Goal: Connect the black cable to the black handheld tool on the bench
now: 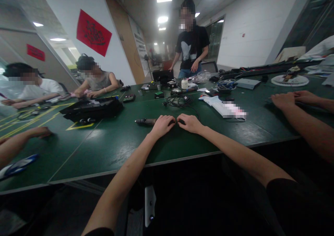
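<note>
My left hand [162, 125] rests on the green table [109, 149] with its fingers curled over a dark cylindrical tool [144, 122] that sticks out to the left. My right hand [190, 122] lies just beside it, fingers bent down onto the same dark item, whose right end is hidden under the hand. The two hands almost touch at the fingertips. A black cable [180, 101] lies coiled just beyond them.
A black bag [91, 109] lies left of centre. A white packet [224, 107] sits to the right. Other people's arms [300, 114] rest at the right and left edges. Two people sit at the far left; one stands behind the table among small devices.
</note>
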The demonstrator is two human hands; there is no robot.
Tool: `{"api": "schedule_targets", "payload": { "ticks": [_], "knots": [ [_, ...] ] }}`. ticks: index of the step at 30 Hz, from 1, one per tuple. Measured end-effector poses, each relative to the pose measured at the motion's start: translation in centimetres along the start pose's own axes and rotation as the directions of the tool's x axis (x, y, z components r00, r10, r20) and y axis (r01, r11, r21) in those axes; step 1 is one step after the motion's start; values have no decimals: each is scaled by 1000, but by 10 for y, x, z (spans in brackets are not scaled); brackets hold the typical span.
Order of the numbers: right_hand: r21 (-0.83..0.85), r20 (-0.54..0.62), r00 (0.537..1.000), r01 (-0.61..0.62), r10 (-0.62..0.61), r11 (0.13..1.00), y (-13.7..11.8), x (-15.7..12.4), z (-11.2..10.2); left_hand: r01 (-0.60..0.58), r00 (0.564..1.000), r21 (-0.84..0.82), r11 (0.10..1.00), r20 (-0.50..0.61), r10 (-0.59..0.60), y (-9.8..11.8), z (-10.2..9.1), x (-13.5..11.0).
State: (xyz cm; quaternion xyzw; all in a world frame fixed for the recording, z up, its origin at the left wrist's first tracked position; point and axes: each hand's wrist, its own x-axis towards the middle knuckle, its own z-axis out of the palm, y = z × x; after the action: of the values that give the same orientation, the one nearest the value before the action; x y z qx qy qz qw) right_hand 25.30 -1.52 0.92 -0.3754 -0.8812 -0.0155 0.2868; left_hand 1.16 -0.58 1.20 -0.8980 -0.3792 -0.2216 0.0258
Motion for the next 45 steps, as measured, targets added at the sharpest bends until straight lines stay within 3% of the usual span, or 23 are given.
{"api": "schedule_targets", "payload": {
  "ticks": [16, 31, 45],
  "knots": [
    [7, 9, 1000, 6, -6, 1000, 0, 0, 0, 16, 1000, 50, 999, 12, -17, 1, 6, 1],
    [0, 7, 999, 35, -35, 999, 3, -1, 1, -65, 998, 44, 997, 11, 65, 0, 4, -1],
    [2, 2, 999, 44, -44, 999, 3, -1, 1, -32, 999, 65, 997, -3, 33, 1, 4, -2]
  ]
}}
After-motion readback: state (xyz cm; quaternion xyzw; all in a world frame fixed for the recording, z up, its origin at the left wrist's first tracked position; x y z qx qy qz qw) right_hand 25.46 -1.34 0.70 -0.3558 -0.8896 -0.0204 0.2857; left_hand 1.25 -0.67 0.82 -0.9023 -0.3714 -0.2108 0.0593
